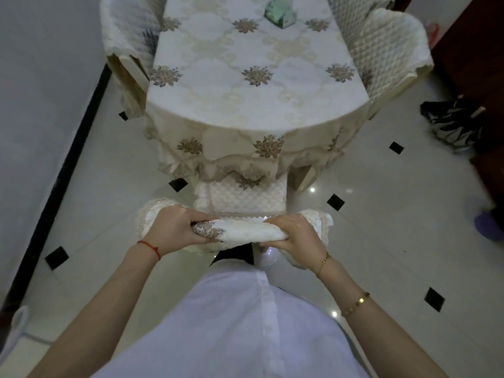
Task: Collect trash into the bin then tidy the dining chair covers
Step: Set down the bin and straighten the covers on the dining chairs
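A cream chair cover (245, 230) with lace trim and a brown flower pattern lies bunched over the top of the backrest of the near chair. My left hand (174, 230) grips its left part, thumb over the flowered fold. My right hand (291, 233) grips the right part, fingers curled under the fabric. The chair's quilted seat cushion (242, 197) shows just beyond my hands, tucked under the table end.
The dining table (253, 77) with an embroidered cloth stretches ahead, a green tissue box (281, 12) at its far end. Covered chairs stand at the left (128, 31) and right (387, 47). A dark bag (455, 124) lies on the tiled floor at right.
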A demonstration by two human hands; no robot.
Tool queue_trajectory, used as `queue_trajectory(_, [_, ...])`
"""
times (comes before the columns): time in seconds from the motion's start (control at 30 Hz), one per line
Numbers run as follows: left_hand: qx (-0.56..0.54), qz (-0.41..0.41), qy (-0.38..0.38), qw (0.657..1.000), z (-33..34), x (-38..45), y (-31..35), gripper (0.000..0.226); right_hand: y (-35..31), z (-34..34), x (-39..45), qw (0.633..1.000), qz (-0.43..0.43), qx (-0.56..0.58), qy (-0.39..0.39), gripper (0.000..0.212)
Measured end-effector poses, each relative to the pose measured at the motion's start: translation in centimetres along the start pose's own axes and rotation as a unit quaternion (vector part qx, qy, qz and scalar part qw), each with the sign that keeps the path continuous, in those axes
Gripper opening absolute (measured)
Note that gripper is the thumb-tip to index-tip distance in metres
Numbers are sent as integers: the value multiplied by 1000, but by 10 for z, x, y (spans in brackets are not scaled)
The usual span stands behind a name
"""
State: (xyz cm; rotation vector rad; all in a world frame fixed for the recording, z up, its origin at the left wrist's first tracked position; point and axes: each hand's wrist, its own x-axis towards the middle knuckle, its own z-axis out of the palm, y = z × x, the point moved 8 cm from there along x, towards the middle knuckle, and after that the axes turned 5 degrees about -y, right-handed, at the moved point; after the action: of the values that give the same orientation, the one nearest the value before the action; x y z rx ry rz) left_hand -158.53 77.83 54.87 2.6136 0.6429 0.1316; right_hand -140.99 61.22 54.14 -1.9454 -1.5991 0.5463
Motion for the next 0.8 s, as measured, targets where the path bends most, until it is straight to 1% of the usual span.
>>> queue_trajectory(0.27, [7, -24, -15, 1000, 3, 9, 1, 54, 7, -13, 13, 1000, -11, 14, -12, 48])
queue_trajectory(0.47, [-12, -37, -28, 999, 1, 10, -7, 61, 4, -11, 19, 1000, -16, 15, -10, 41])
queue_trajectory(0.63, [-17, -41, -14, 999, -3, 9, -4, 57, 9, -8, 22, 1000, -7, 21, -17, 42])
queue_trajectory(0.8, [-36, -51, -3, 998, -7, 7, -2, 58, 10, -6, 23, 1000, -3, 12, -16, 44])
